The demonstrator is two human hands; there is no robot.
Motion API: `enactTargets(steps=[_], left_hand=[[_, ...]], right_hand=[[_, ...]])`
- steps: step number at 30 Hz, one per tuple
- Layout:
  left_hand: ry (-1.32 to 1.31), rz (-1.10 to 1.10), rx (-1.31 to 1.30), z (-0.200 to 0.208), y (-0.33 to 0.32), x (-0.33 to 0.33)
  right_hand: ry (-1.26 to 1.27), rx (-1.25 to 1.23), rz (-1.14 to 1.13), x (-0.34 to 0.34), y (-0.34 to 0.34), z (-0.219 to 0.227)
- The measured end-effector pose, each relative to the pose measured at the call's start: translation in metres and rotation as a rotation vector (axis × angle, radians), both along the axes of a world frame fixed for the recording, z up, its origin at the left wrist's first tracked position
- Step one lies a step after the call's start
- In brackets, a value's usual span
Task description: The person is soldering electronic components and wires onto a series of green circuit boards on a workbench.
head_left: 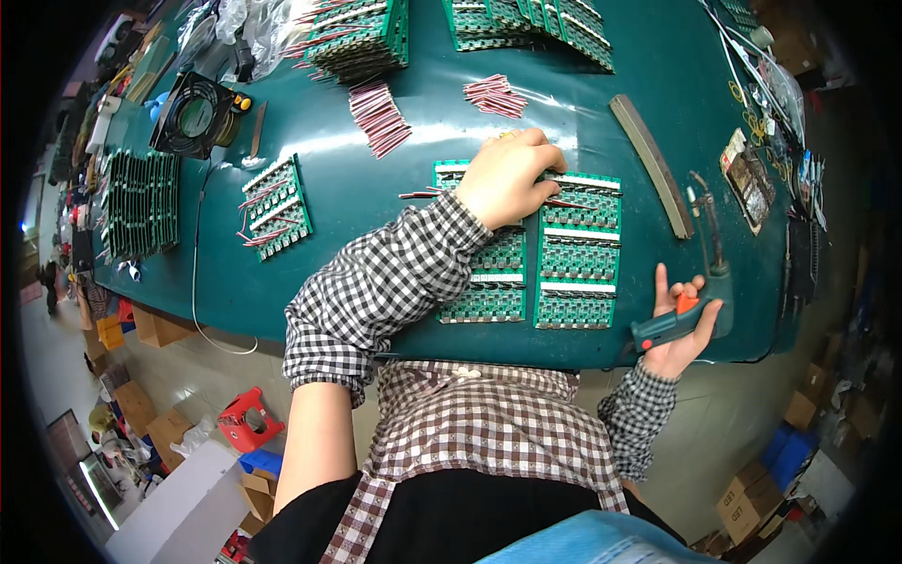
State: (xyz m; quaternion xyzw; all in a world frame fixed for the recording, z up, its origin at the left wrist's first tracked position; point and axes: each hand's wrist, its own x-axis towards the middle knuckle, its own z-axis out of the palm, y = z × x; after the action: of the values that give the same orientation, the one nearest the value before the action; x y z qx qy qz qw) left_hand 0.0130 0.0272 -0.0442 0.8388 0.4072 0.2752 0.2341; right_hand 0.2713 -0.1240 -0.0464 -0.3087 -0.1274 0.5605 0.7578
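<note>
Two green circuit-board panels lie side by side near the front of the glossy dark-green desk (pixel 329 188). The left-hand panel (pixel 484 303) is partly hidden: the left hand (pixel 512 179) and its black-and-white checked sleeve (pixel 376 287) cover much of its upper part. Its neighbour, the right-hand panel (pixel 578 258), shows almost whole, with only its upper left corner under the fingers. The top edges of the tall stacks of green boards (pixel 371 42) are cut off at the picture's rim.

The left hand's grip is narrow, thumb and fingers curled close together above the panels' upper edges; whether something is pinched between them cannot be told. A thin dark-red wire (pixel 568 204) lies just beside the thumb. The right hand (pixel 675 355) has its grip closed around a green plastic pistol-shaped soldering tool (pixel 681 320), index finger extended beside the orange trigger; the tool's slim metal tip points away from the body, well apart from the panels.

Rows of small components and pale white strips give both panels a ridged texture. Beyond lie two loose bundles of short red-and-white wires (pixel 379 117) and, to the right, a long straight brownish bar (pixel 650 164).
</note>
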Motion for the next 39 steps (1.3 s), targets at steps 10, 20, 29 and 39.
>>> enactTargets(steps=[10,20,29,39], left_hand=[[-0.016,0.102,0.048,-0.003,0.010,-0.006],[0.000,0.119,0.054,0.000,-0.011,0.013],[-0.109,0.142,-0.044,0.046,-0.024,0.015],[-0.953,0.147,-0.504,0.126,-0.028,-0.037]], right_hand=[[-0.171,-0.060,-0.040,-0.064,-0.017,0.002],[-0.219,-0.216,-0.105,-0.064,-0.039,0.023],[-0.542,-0.243,-0.181,-0.045,0.006,0.144],[-0.199,0.150,0.311,-0.081,0.088,0.179]])
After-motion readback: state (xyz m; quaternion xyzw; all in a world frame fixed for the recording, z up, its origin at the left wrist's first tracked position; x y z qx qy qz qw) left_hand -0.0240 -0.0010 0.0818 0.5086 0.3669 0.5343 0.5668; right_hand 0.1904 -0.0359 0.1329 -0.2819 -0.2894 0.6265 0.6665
